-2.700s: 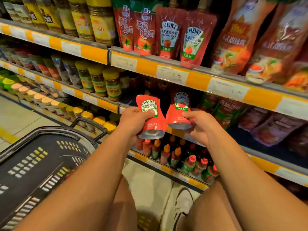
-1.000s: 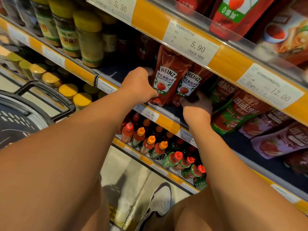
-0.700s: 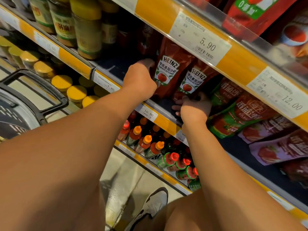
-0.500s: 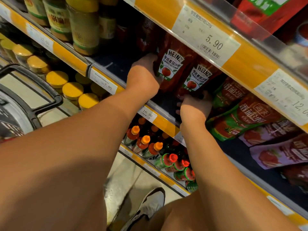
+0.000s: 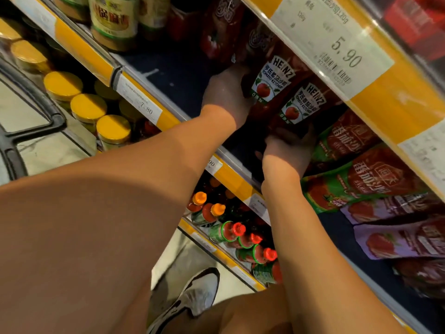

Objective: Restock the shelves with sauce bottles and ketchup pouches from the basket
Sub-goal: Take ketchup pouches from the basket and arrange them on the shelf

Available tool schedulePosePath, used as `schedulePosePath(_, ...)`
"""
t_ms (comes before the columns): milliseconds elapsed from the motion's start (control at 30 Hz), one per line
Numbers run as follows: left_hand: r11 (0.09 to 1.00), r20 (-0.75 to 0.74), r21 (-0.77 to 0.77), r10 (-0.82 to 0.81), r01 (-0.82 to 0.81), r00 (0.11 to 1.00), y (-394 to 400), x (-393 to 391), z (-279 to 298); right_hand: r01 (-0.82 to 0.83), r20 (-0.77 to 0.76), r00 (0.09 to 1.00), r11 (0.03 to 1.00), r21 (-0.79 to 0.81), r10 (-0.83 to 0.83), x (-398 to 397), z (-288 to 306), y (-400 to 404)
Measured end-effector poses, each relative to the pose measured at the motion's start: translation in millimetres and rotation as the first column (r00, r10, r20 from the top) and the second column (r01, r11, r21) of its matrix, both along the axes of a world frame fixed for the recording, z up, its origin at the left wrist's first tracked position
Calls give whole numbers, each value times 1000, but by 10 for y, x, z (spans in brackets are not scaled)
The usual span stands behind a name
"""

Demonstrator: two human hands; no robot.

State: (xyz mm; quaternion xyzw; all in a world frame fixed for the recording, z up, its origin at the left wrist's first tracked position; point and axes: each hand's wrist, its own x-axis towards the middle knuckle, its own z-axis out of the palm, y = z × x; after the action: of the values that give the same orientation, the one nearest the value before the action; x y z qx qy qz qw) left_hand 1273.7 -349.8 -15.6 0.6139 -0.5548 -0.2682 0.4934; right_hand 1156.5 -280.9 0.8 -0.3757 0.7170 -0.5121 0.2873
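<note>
Two red Heinz ketchup pouches stand side by side on the dark middle shelf (image 5: 183, 71), under the 5.90 price tag (image 5: 337, 44). My left hand (image 5: 226, 95) grips the left pouch (image 5: 272, 80) along its left side. My right hand (image 5: 289, 150) holds the right pouch (image 5: 302, 104) at its bottom end. Both hands are deep in the shadow of the shelf above, and their fingers are mostly hidden behind the pouches. The black basket (image 5: 31, 121) shows only its handle and rim at the left edge.
Green and red sauce pouches (image 5: 349, 169) and purple ones (image 5: 397, 237) lie right of my right hand. Yellow-lidded jars (image 5: 89, 107) fill the lower left shelf. Small sauce bottles (image 5: 231, 232) with orange and red caps lie on the bottom shelf. My shoe (image 5: 192, 295) is on the floor.
Both hands have carried the two Heinz pouches from in front of the shelf into the middle shelf and pushed them further back. My head has moved closer to the shelf.
</note>
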Motion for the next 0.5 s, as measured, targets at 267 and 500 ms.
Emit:
schedulePosePath(267,999,-50,-36,4,-6,999,-96,-142,-52,-60,-15,998,998,-2,60,-48,-59,25)
schedulePosePath(500,999,-50,-45,23,-25,998,-129,-231,-90,-112,-192,976,993,-21,106,-124,-38,45)
